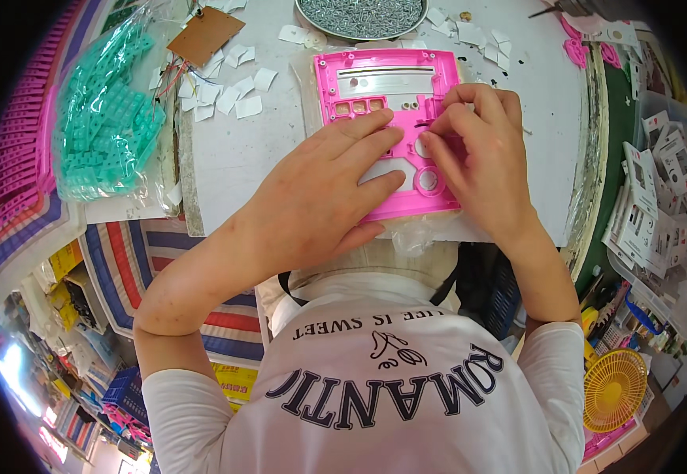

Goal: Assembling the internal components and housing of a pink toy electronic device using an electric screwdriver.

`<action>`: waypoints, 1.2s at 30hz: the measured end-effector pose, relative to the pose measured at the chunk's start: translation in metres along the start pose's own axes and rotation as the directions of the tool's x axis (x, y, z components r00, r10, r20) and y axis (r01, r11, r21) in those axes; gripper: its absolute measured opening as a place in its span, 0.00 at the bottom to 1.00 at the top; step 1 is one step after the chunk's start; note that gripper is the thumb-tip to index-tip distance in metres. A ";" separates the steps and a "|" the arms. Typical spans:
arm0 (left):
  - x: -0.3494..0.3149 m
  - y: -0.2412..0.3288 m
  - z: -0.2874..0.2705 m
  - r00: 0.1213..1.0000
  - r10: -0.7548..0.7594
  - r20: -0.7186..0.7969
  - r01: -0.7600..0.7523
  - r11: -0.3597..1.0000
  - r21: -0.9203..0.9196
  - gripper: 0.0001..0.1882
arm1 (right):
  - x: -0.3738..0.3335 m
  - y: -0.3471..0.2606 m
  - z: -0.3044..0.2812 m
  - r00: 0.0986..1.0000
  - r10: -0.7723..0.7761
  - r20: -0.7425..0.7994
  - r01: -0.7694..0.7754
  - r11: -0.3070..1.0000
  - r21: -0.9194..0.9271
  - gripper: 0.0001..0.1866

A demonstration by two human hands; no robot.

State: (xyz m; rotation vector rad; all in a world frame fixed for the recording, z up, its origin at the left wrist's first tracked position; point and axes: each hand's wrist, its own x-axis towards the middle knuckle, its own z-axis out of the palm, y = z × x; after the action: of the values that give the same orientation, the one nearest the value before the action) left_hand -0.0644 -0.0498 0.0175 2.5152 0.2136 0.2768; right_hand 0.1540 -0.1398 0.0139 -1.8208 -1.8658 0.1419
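Note:
A pink plastic housing point(407, 118), open side up, lies on the table's near part in front of me. It has a clear window strip at the far end, square cut-outs at the left and a round ring at the lower right. My left hand point(312, 178) rests on its left side, fingers spread over the plastic. At the housing's right side my right hand point(482, 150) is closed, thumb and forefinger pinched together beside a small round white spot. Whatever may be in that pinch is too small or hidden to name.
A round tray point(305, 14) of small screws stands at the far edge. White paper pieces point(239, 95) and a brown board with wires point(205, 35) lie left. Beyond are a bag of green parts point(114, 110) and stacked pink parts point(15, 150). A screwdriver tip point(545, 11) shows upper right.

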 end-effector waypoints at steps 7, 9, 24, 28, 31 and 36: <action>0.016 -0.013 -0.027 0.997 -0.025 -0.080 0.018 0.996 -0.087 0.28 | -0.021 0.004 -0.026 0.999 -0.026 0.034 0.024 0.998 0.052 0.10; 0.022 -0.021 -0.034 0.993 -0.041 -0.111 0.041 0.999 0.004 0.26 | -0.030 -0.004 -0.026 0.992 -0.086 0.094 0.091 0.994 -0.054 0.17; 0.041 -0.040 -0.037 0.990 -0.063 -0.122 0.070 0.996 0.052 0.20 | 0.034 0.024 -0.044 0.799 -0.402 0.448 0.437 0.899 0.029 0.20; 0.038 -0.042 -0.030 0.992 -0.028 -0.121 0.036 0.998 0.061 0.19 | 0.041 0.033 -0.047 0.741 -0.500 0.449 0.531 0.845 0.065 0.22; 0.039 -0.044 -0.028 0.993 0.011 -0.114 -0.004 0.998 0.058 0.15 | 0.053 0.038 -0.049 0.673 -0.575 0.465 0.607 0.789 0.096 0.24; 0.047 -0.052 -0.039 0.983 0.091 -0.158 -0.077 0.992 0.097 0.12 | 0.064 0.037 -0.052 0.669 -0.588 0.454 0.621 0.779 0.093 0.23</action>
State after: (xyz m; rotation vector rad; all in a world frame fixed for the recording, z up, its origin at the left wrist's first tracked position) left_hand -0.0334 0.0234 0.0254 2.5968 0.1883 0.5178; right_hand 0.2127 -0.0900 0.0608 -1.1514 -2.7550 0.2893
